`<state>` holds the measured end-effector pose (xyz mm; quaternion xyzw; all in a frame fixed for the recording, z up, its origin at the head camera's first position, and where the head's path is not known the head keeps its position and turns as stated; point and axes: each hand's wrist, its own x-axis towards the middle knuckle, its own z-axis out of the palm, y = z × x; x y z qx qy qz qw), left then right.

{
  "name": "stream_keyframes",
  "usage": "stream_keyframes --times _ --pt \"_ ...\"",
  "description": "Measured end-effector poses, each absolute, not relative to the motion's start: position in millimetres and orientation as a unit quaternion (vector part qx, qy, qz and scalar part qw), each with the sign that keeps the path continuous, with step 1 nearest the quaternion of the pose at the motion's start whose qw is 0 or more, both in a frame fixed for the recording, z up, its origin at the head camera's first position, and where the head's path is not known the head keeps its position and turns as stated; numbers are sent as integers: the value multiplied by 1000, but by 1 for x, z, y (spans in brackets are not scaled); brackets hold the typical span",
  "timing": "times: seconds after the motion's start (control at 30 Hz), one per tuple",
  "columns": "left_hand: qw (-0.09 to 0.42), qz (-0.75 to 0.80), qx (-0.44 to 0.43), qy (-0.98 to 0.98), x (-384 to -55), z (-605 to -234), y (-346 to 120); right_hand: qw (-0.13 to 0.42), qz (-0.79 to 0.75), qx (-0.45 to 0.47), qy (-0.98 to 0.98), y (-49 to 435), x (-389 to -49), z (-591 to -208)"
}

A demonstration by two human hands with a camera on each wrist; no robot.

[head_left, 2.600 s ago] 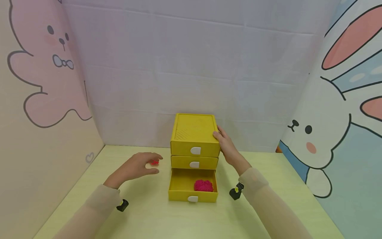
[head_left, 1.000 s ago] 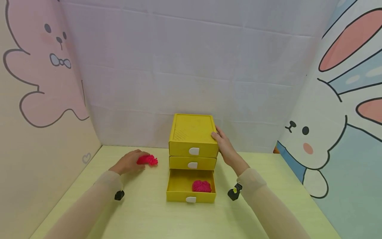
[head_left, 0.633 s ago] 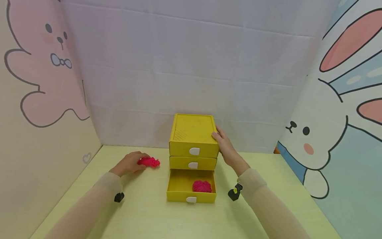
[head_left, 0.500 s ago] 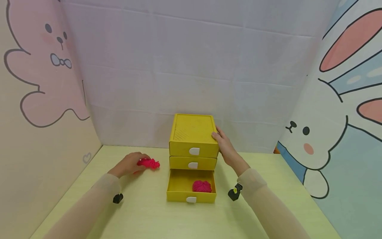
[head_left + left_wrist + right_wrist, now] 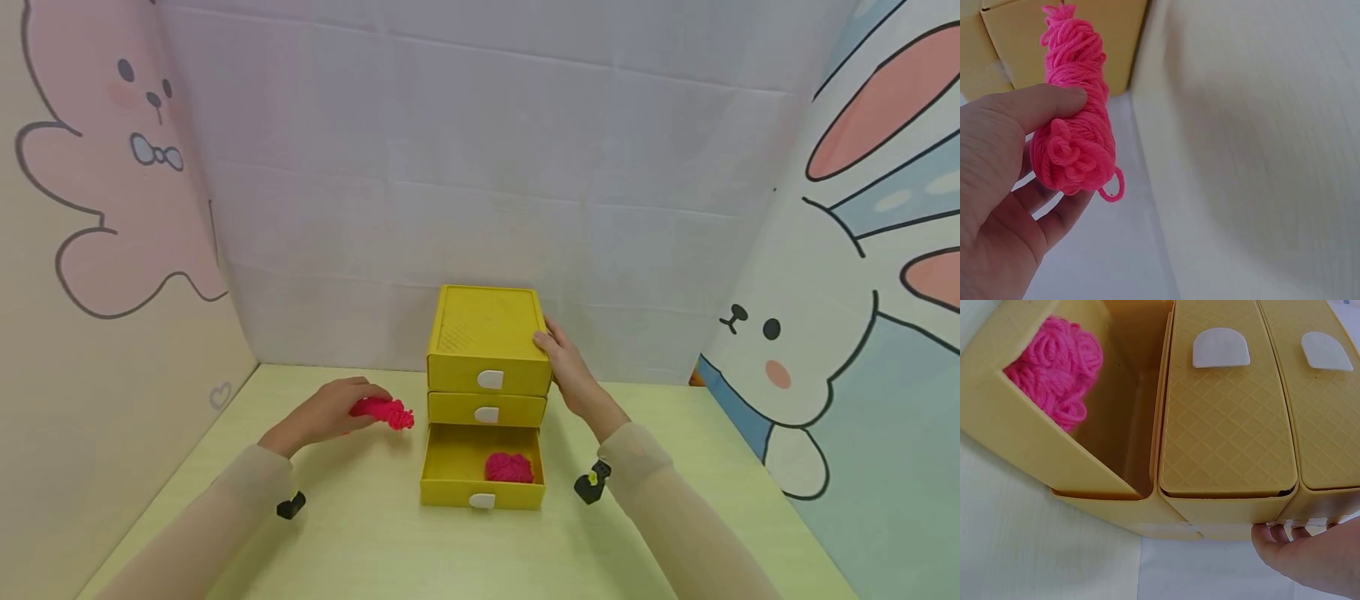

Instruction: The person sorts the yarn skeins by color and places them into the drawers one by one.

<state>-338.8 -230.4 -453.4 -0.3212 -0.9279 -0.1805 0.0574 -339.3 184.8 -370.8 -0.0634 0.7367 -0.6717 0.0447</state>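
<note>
A small hank of pink yarn point(image 5: 1075, 112) is pinched between the thumb and fingers of my left hand point(image 5: 330, 410). Its looped end point(image 5: 400, 415) sticks out toward the yellow drawer unit point(image 5: 491, 321), above the table. My right hand point(image 5: 573, 371) holds the unit's upper right edge, its thumb on top and its fingers along the side. The right wrist view shows some fingers point(image 5: 1266, 544) against that side. The bottom drawer point(image 5: 457, 454) is pulled out, with a darker pink bundle of yarn point(image 5: 509, 468) lying in its right part.
The middle drawer point(image 5: 453, 409) and top drawer point(image 5: 457, 373) are pushed in, each with a white tab handle. A white cloth point(image 5: 315, 208) hangs behind the pale table point(image 5: 360, 533). Cartoon-printed panels stand at left and right.
My left hand reached down to the pink yarn, took hold of it, and now lifts it slightly toward the drawers. My right hand stays at the unit, and the bottom drawer remains out.
</note>
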Motion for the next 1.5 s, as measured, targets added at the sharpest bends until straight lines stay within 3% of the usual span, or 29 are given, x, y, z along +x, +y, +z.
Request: stream_keyframes --times 0.5,1.5 --pt "65 -167 -409 -895 -306 -415 -186 45 -672 -69 736 185 -338 -371" --pt "50 -70 -471 -878 -291 -432 -98 41 -670 -61 739 184 -337 -370"
